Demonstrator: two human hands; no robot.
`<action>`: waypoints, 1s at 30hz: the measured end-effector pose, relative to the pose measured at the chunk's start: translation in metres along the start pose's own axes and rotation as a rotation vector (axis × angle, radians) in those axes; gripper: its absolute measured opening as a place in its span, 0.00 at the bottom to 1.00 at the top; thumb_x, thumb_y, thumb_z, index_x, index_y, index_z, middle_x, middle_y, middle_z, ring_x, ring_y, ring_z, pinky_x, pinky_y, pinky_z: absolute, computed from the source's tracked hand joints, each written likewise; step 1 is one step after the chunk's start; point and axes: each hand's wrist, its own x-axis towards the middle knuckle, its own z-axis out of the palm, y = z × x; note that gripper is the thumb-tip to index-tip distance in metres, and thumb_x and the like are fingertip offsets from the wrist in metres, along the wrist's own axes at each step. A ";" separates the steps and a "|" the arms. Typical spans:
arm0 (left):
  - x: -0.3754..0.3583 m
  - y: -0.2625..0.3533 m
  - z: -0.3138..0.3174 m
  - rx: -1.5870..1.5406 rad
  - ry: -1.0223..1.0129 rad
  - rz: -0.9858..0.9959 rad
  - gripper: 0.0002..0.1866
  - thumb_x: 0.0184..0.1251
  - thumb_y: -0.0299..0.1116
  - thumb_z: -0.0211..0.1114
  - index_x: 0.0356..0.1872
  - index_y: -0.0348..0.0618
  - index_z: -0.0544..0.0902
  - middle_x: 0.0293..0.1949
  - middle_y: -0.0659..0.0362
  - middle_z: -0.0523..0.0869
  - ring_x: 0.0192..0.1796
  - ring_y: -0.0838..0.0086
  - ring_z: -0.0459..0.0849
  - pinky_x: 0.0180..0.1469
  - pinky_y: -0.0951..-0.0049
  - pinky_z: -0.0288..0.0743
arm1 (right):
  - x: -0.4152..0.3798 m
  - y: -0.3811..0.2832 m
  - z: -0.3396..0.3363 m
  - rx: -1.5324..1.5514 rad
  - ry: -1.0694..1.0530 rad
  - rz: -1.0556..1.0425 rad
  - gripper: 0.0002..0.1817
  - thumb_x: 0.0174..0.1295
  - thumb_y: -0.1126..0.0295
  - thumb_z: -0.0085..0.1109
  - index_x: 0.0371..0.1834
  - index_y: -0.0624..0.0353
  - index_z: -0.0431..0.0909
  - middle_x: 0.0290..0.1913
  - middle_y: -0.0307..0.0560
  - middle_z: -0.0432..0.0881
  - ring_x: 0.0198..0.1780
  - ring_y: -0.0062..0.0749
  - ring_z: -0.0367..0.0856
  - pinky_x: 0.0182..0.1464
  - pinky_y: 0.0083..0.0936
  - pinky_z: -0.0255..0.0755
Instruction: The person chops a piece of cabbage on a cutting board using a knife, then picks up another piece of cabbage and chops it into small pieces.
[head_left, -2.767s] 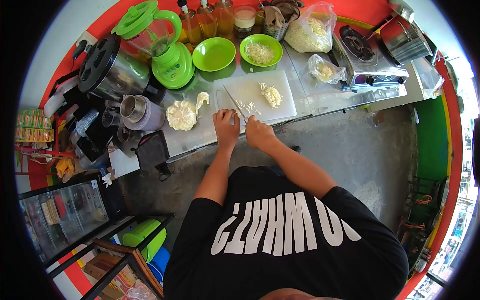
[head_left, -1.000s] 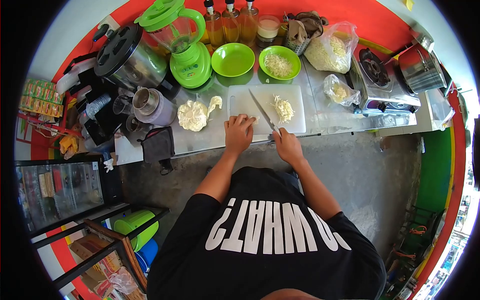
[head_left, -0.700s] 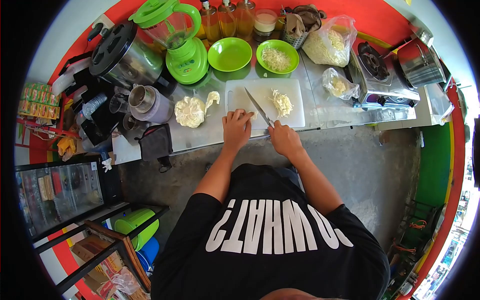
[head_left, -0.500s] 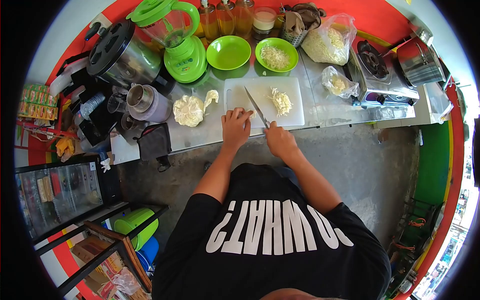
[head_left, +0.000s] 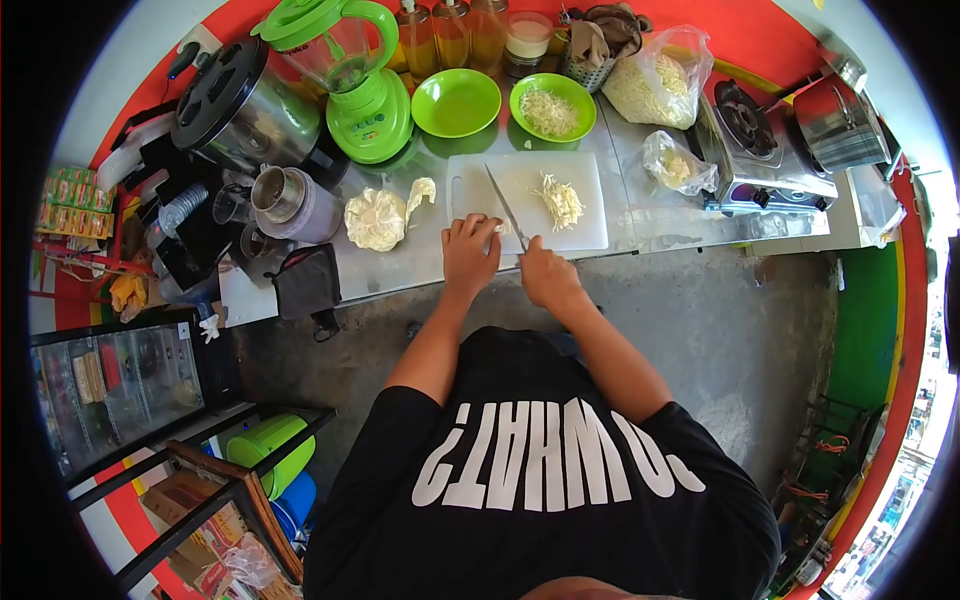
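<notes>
On the white cutting board (head_left: 470, 185), my left hand (head_left: 470, 250) has its fingers bent down over a small pale vegetable piece (head_left: 498, 229), which they mostly cover. My right hand (head_left: 548, 275) is closed around the handle of a knife (head_left: 505, 205). The blade points away from me, just right of the left fingertips. A pile of pale shredded vegetable, like cabbage (head_left: 560, 204), lies right of the blade. Left of the board sits a whitish cabbage-like head (head_left: 376, 219), a loose leaf (head_left: 421, 192) beside it.
Behind the board stand an empty green bowl (head_left: 456, 104) and another green bowl (head_left: 590, 108) holding shreds. A green blender (head_left: 370, 120) is back left. Bagged shreds (head_left: 655, 85), a small plastic bag (head_left: 680, 165) and a gas stove (head_left: 755, 165) are on the right.
My right hand has shifted slightly left with the knife, bringing the blade closer to my left fingers. My left hand stays nearly in place, and a pale piece now shows at its fingertips.
</notes>
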 end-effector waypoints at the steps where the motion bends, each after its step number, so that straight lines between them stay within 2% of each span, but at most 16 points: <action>1: 0.000 -0.001 0.001 -0.001 0.002 -0.002 0.13 0.63 0.31 0.68 0.48 0.56 0.89 0.46 0.65 0.82 0.50 0.67 0.79 0.54 0.62 0.66 | 0.004 0.002 0.013 0.031 -0.017 0.034 0.17 0.77 0.63 0.50 0.55 0.68 0.65 0.46 0.70 0.87 0.50 0.63 0.88 0.54 0.51 0.81; 2: 0.000 -0.002 0.001 -0.001 0.002 0.000 0.12 0.63 0.31 0.68 0.48 0.55 0.89 0.46 0.65 0.83 0.50 0.67 0.79 0.54 0.62 0.65 | 0.009 0.006 0.024 0.063 -0.035 0.068 0.18 0.76 0.63 0.51 0.55 0.69 0.64 0.46 0.72 0.86 0.51 0.65 0.87 0.55 0.53 0.80; 6: 0.000 0.000 0.000 0.002 0.003 0.001 0.12 0.63 0.31 0.69 0.47 0.55 0.89 0.45 0.65 0.82 0.50 0.67 0.79 0.53 0.62 0.66 | 0.017 0.002 0.021 0.077 -0.017 0.077 0.17 0.74 0.66 0.52 0.55 0.69 0.64 0.46 0.72 0.86 0.51 0.65 0.87 0.56 0.53 0.79; 8: -0.001 0.000 0.001 -0.002 -0.004 -0.003 0.12 0.63 0.31 0.69 0.47 0.54 0.89 0.45 0.65 0.82 0.50 0.67 0.79 0.53 0.63 0.66 | 0.019 -0.002 0.003 0.009 -0.031 0.004 0.16 0.70 0.73 0.51 0.57 0.70 0.65 0.46 0.71 0.87 0.51 0.61 0.89 0.55 0.47 0.83; 11: 0.000 0.000 0.001 -0.011 0.004 -0.012 0.12 0.63 0.31 0.69 0.47 0.54 0.89 0.43 0.66 0.82 0.49 0.67 0.80 0.53 0.63 0.66 | 0.018 -0.006 -0.008 -0.014 -0.076 -0.010 0.17 0.69 0.74 0.52 0.57 0.71 0.64 0.46 0.70 0.87 0.50 0.60 0.89 0.54 0.47 0.83; 18: 0.000 0.000 0.001 -0.014 0.017 -0.011 0.11 0.63 0.31 0.69 0.46 0.53 0.89 0.40 0.65 0.82 0.47 0.67 0.80 0.52 0.63 0.66 | 0.015 -0.003 0.019 -0.021 -0.026 0.031 0.18 0.68 0.74 0.55 0.56 0.72 0.65 0.45 0.71 0.87 0.50 0.60 0.90 0.52 0.45 0.84; 20: -0.001 -0.001 0.003 -0.015 -0.006 -0.019 0.11 0.64 0.32 0.68 0.47 0.54 0.88 0.41 0.65 0.82 0.49 0.67 0.79 0.53 0.62 0.65 | 0.024 -0.001 0.019 0.039 0.037 -0.003 0.18 0.68 0.74 0.56 0.56 0.72 0.65 0.45 0.70 0.87 0.49 0.60 0.90 0.51 0.45 0.84; 25: -0.001 -0.002 0.003 -0.025 -0.020 -0.037 0.11 0.66 0.33 0.68 0.48 0.53 0.88 0.42 0.65 0.82 0.50 0.67 0.79 0.53 0.62 0.65 | 0.010 -0.010 0.005 -0.008 -0.009 -0.004 0.21 0.65 0.75 0.59 0.56 0.73 0.64 0.45 0.69 0.88 0.49 0.59 0.90 0.50 0.44 0.85; 30: 0.000 -0.001 0.003 -0.031 0.049 0.001 0.12 0.62 0.31 0.69 0.47 0.52 0.87 0.39 0.65 0.83 0.47 0.67 0.81 0.52 0.63 0.66 | 0.018 -0.010 0.017 0.006 0.027 0.034 0.22 0.64 0.75 0.62 0.56 0.72 0.64 0.45 0.69 0.88 0.49 0.58 0.90 0.51 0.44 0.85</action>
